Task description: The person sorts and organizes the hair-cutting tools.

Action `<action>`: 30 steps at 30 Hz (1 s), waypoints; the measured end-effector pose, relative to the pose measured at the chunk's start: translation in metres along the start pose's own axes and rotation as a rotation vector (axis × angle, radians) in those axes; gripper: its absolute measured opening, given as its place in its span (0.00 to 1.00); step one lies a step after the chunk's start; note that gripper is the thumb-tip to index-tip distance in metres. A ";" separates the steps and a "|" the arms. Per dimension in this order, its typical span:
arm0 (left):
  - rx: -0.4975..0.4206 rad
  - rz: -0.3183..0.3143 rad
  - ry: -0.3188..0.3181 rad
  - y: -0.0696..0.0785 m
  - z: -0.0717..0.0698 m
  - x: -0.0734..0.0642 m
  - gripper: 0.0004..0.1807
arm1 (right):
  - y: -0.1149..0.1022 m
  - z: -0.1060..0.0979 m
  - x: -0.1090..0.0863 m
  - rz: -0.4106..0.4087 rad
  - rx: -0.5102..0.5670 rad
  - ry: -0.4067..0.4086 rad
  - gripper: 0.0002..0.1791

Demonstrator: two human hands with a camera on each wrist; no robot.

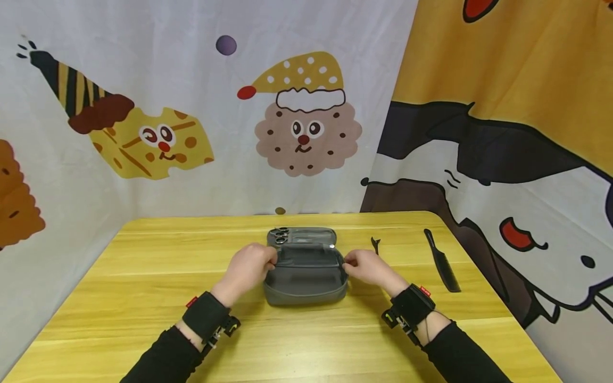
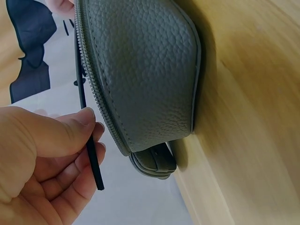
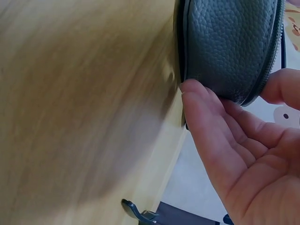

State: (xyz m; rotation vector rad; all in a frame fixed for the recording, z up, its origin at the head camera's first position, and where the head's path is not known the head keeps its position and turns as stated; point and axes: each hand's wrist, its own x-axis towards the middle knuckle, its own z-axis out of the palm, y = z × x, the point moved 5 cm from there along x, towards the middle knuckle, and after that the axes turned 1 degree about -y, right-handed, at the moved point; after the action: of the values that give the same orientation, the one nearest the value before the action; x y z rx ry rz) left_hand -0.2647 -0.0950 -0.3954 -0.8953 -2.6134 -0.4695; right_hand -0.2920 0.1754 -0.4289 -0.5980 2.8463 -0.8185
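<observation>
An unzipped grey leather-look case [image 1: 306,295] sits on the table with its lid laid back. At its left side my left hand [image 1: 249,264] pinches a thin, straight black stick [image 2: 94,164] between thumb and fingers. The stick lies along the zipped rim in the left wrist view; its exact kind cannot be told. My right hand [image 1: 371,267] grips the case's right end, thumb at the zip edge and fingers against the outer wall. Scissors [image 1: 281,236] are tucked in the left part of the lid.
To the right of the case lies a small black clip [image 1: 375,244], partly behind the right hand. A black comb [image 1: 442,263] with a handle lies farther right, near the table's [image 1: 191,234] right edge. A printed curtain [image 1: 191,64] hangs behind the table.
</observation>
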 end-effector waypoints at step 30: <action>0.079 0.011 -0.092 0.012 0.017 0.004 0.18 | 0.006 0.006 -0.005 -0.026 0.047 0.025 0.10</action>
State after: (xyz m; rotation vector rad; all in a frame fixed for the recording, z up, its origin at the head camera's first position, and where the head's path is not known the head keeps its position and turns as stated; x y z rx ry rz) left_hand -0.2633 -0.0768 -0.4061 -0.9253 -2.6872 -0.3267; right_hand -0.2878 0.1794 -0.4371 -0.6244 2.8390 -0.9006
